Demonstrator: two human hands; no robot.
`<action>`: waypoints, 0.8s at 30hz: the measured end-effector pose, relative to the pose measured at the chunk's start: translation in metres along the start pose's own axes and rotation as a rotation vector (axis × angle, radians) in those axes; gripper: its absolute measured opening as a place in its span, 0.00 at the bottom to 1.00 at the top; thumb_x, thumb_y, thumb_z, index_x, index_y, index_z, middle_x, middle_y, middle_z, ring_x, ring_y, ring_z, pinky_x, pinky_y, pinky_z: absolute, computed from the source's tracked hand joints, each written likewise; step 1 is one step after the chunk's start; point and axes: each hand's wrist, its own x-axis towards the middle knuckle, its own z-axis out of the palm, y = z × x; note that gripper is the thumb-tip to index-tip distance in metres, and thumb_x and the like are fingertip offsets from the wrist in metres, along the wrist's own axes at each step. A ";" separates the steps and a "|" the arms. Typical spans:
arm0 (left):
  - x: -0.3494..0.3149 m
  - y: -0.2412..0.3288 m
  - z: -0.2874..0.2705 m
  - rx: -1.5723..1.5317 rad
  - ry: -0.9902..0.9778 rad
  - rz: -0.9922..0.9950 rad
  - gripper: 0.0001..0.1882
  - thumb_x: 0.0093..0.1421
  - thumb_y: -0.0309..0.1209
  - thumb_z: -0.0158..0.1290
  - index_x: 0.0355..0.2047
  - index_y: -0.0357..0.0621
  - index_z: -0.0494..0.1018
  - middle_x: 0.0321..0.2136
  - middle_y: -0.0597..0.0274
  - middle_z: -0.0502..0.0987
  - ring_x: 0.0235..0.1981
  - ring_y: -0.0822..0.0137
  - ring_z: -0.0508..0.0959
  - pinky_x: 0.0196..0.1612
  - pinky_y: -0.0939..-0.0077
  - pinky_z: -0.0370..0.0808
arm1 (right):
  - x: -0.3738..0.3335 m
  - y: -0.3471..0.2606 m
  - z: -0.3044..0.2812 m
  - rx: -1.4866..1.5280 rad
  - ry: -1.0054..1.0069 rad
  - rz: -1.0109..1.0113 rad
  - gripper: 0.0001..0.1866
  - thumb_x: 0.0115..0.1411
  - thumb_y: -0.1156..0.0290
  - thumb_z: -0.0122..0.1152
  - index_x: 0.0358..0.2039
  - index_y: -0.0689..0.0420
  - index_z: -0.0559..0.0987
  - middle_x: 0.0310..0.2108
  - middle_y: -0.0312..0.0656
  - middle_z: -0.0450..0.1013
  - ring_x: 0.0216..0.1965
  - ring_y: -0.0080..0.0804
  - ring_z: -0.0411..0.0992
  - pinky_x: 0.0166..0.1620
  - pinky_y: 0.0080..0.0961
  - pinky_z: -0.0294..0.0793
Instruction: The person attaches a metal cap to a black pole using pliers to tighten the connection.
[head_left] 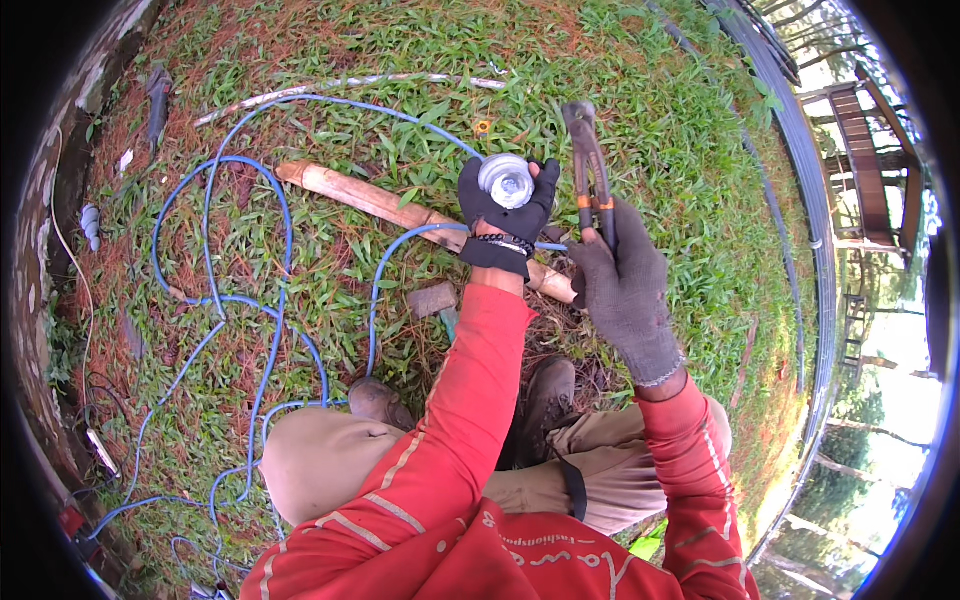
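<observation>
My left hand, in a black glove with bare fingertips, is closed around a round, shiny, clear-to-silver ringed piece; its exact kind is unclear. A blue cord runs to the far side of that hand, and another stretch passes beside the wrist. My right hand, in a grey knit glove, grips long-handled pliers by the handles, jaws pointing away from me. The pliers stand apart from the ringed piece, to its right. Orange bands show on their handles.
A split bamboo pole lies across the grass beneath my left wrist. Loops of the blue cord spread over the ground at left. A brown block sits near my boots. A thin pale stick lies farther off. Dark pipes run along the right.
</observation>
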 end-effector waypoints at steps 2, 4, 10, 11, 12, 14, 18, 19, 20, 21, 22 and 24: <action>0.005 0.006 -0.014 0.120 -0.104 0.129 0.26 0.75 0.54 0.47 0.47 0.42 0.78 0.44 0.43 0.83 0.51 0.44 0.84 0.64 0.38 0.84 | 0.003 -0.020 -0.003 -0.179 -0.252 0.085 0.18 0.72 0.70 0.63 0.60 0.60 0.81 0.36 0.61 0.82 0.41 0.64 0.84 0.41 0.51 0.81; 0.001 0.000 -0.013 0.105 -0.143 0.135 0.26 0.76 0.53 0.46 0.48 0.42 0.79 0.45 0.42 0.83 0.53 0.44 0.84 0.64 0.39 0.84 | 0.001 -0.016 -0.002 -0.172 -0.286 -0.054 0.18 0.73 0.69 0.62 0.60 0.60 0.81 0.36 0.62 0.82 0.40 0.65 0.84 0.40 0.51 0.81; -0.030 -0.029 0.023 -0.001 -0.010 0.127 0.23 0.75 0.50 0.48 0.39 0.44 0.82 0.36 0.53 0.85 0.43 0.49 0.86 0.52 0.43 0.89 | 0.000 0.007 -0.001 -0.053 0.004 -0.070 0.18 0.71 0.69 0.61 0.58 0.59 0.82 0.32 0.60 0.82 0.37 0.68 0.83 0.41 0.51 0.82; -0.030 -0.028 0.023 -0.012 -0.027 0.127 0.23 0.75 0.50 0.48 0.40 0.45 0.82 0.36 0.54 0.85 0.43 0.49 0.86 0.52 0.43 0.88 | 0.003 0.000 -0.002 -0.179 -0.146 -0.017 0.18 0.71 0.69 0.62 0.58 0.59 0.82 0.31 0.59 0.82 0.37 0.66 0.84 0.41 0.50 0.82; -0.029 -0.026 0.022 0.026 -0.056 0.188 0.22 0.75 0.50 0.49 0.40 0.45 0.82 0.35 0.55 0.85 0.43 0.50 0.86 0.51 0.44 0.88 | 0.004 -0.005 -0.002 -0.306 -0.294 0.037 0.18 0.71 0.69 0.62 0.59 0.59 0.82 0.31 0.58 0.82 0.36 0.65 0.84 0.41 0.50 0.82; -0.017 -0.018 0.010 0.061 -0.085 0.243 0.21 0.74 0.50 0.50 0.39 0.45 0.82 0.35 0.56 0.86 0.42 0.50 0.86 0.50 0.46 0.88 | 0.000 0.000 0.001 -0.175 -0.253 -0.024 0.17 0.73 0.68 0.62 0.59 0.59 0.82 0.31 0.57 0.82 0.36 0.64 0.84 0.40 0.49 0.81; -0.019 -0.009 0.004 -0.185 -0.046 0.038 0.29 0.70 0.58 0.57 0.46 0.40 0.78 0.40 0.42 0.84 0.39 0.41 0.85 0.64 0.31 0.82 | -0.003 -0.002 0.005 0.008 -0.094 0.111 0.17 0.73 0.67 0.63 0.58 0.59 0.82 0.33 0.59 0.82 0.37 0.66 0.84 0.40 0.50 0.80; -0.017 -0.005 0.000 -0.192 -0.076 0.025 0.29 0.70 0.59 0.55 0.45 0.41 0.78 0.40 0.42 0.84 0.39 0.41 0.85 0.63 0.32 0.83 | -0.004 -0.007 0.008 -0.049 -0.096 0.128 0.16 0.73 0.67 0.63 0.57 0.59 0.82 0.33 0.59 0.82 0.37 0.65 0.84 0.40 0.50 0.80; -0.019 -0.015 0.009 -0.083 -0.033 0.090 0.31 0.71 0.61 0.53 0.43 0.41 0.79 0.38 0.42 0.83 0.38 0.41 0.84 0.61 0.34 0.83 | -0.004 -0.010 0.007 -0.115 -0.093 0.140 0.16 0.73 0.67 0.63 0.56 0.59 0.82 0.32 0.60 0.82 0.36 0.65 0.84 0.40 0.50 0.80; -0.021 -0.024 0.020 0.029 0.017 0.149 0.32 0.72 0.62 0.50 0.41 0.42 0.80 0.37 0.43 0.83 0.38 0.42 0.84 0.60 0.35 0.84 | 0.001 -0.006 -0.001 -0.207 -0.243 0.012 0.14 0.71 0.66 0.65 0.53 0.59 0.81 0.33 0.62 0.81 0.36 0.65 0.83 0.39 0.51 0.79; -0.013 -0.021 0.012 0.027 0.014 0.142 0.32 0.72 0.62 0.50 0.41 0.42 0.80 0.37 0.43 0.83 0.38 0.42 0.84 0.60 0.35 0.84 | 0.001 -0.007 -0.003 -0.214 -0.238 0.013 0.14 0.71 0.66 0.65 0.53 0.59 0.81 0.33 0.62 0.81 0.36 0.65 0.83 0.39 0.51 0.79; -0.005 -0.008 -0.012 0.053 -0.077 0.047 0.31 0.72 0.60 0.44 0.44 0.43 0.79 0.39 0.46 0.85 0.47 0.43 0.84 0.56 0.37 0.82 | 0.001 -0.015 -0.006 -0.228 -0.214 0.165 0.14 0.70 0.66 0.64 0.51 0.60 0.81 0.32 0.62 0.81 0.37 0.65 0.83 0.39 0.52 0.78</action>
